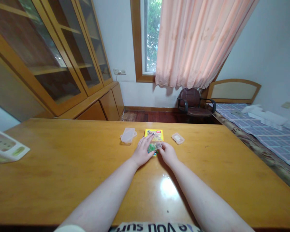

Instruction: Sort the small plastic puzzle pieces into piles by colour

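Your head camera faces forward and down over the worktop (145,180), from its near side toward the window (151,38) beyond.

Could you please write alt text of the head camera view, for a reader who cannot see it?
A person's left hand and right hand work closely around a small clear container and green pieces on a wooden table. A yellow package lies just beyond, with clear plastic items on either side.
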`<state>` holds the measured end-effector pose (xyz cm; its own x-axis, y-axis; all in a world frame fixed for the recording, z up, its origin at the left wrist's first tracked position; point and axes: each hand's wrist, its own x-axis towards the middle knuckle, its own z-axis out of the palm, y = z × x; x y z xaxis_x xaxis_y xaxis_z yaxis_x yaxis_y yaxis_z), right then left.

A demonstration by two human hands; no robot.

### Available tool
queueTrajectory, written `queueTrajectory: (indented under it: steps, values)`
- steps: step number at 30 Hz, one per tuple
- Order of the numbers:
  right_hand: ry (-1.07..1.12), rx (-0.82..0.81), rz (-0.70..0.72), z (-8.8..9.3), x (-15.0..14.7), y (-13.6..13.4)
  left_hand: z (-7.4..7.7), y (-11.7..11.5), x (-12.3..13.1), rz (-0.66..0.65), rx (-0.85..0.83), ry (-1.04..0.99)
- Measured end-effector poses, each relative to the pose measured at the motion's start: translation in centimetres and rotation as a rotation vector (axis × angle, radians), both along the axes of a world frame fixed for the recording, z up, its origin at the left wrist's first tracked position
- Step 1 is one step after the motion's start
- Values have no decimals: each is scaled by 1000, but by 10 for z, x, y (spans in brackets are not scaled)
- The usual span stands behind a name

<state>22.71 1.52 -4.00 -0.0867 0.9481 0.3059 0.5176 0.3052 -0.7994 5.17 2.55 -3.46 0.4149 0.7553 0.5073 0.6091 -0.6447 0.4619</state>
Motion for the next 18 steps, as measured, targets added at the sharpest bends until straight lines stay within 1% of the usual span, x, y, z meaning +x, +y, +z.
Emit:
queueTrajectory:
  steps: [3, 8, 15, 18]
  values:
    - [51, 10, -30, -5, 2, 2, 2, -1, 0, -8, 43, 7]
    - [100, 73, -76, -12, 5, 7, 5, -3, 1, -20, 96, -11]
    - [33, 175, -106, -10, 7, 6, 7, -4, -1, -45, 110, -35]
    - [36, 189, -121, -9, 8, 6, 4, -4, -1, -60, 69, -90]
